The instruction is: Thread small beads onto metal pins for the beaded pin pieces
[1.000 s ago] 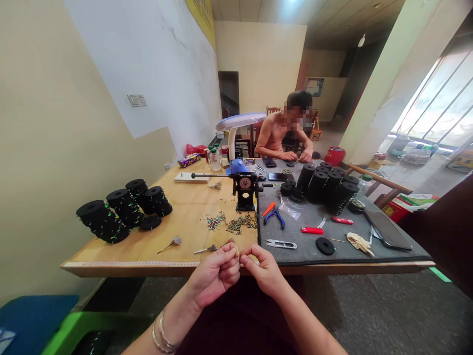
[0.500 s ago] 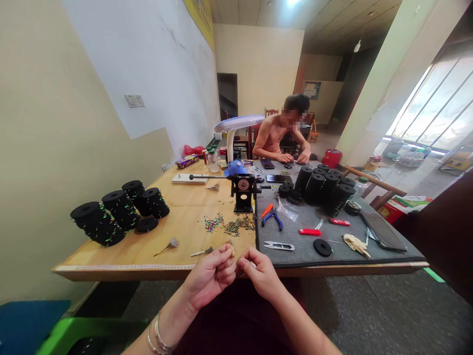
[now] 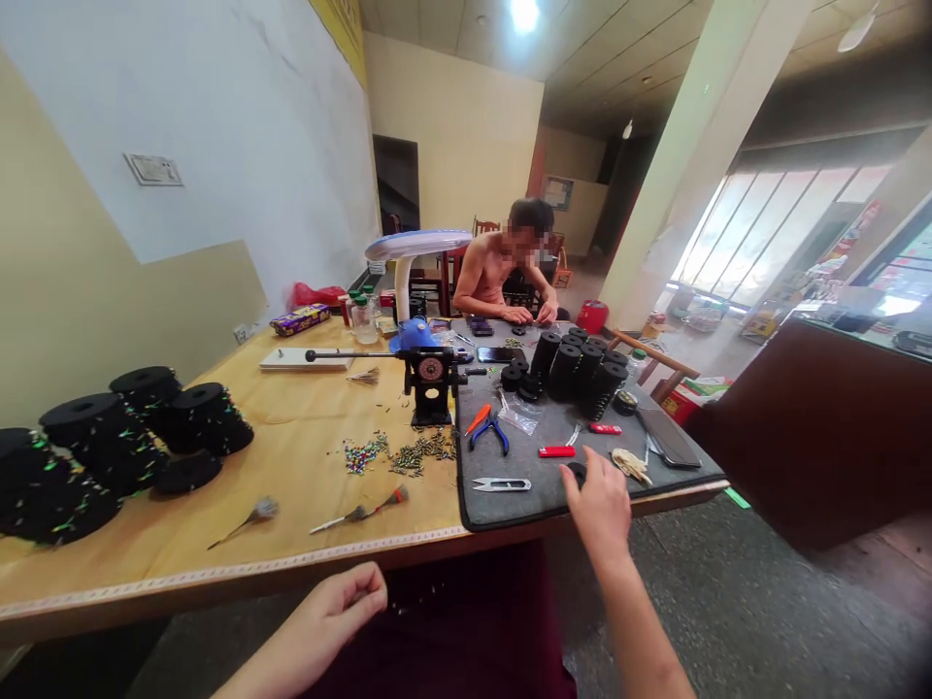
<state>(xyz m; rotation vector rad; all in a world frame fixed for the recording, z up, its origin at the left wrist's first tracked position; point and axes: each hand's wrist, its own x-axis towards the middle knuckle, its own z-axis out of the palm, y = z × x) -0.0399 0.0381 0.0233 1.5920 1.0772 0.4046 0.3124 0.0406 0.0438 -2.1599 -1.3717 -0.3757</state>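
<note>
My right hand reaches onto the grey mat near the table's front edge. Its bent fingers close over a small black disc that it mostly covers. Thread snips lie just left of it, and a red pocket knife lies just behind. My left hand hangs below the wooden table edge, over my lap. Its fingers are curled with thumb against forefinger, and what they pinch is too thin to make out.
A black hand-crank winder stands mid-table, with a pile of beads in front of it. Black spools sit at the left and others on the mat, near pliers and a phone. Another person works at the far end.
My hands were pinched together at the table edge. Now the right has reached forward onto the mat, the left has dropped low, and the view has swung right.
</note>
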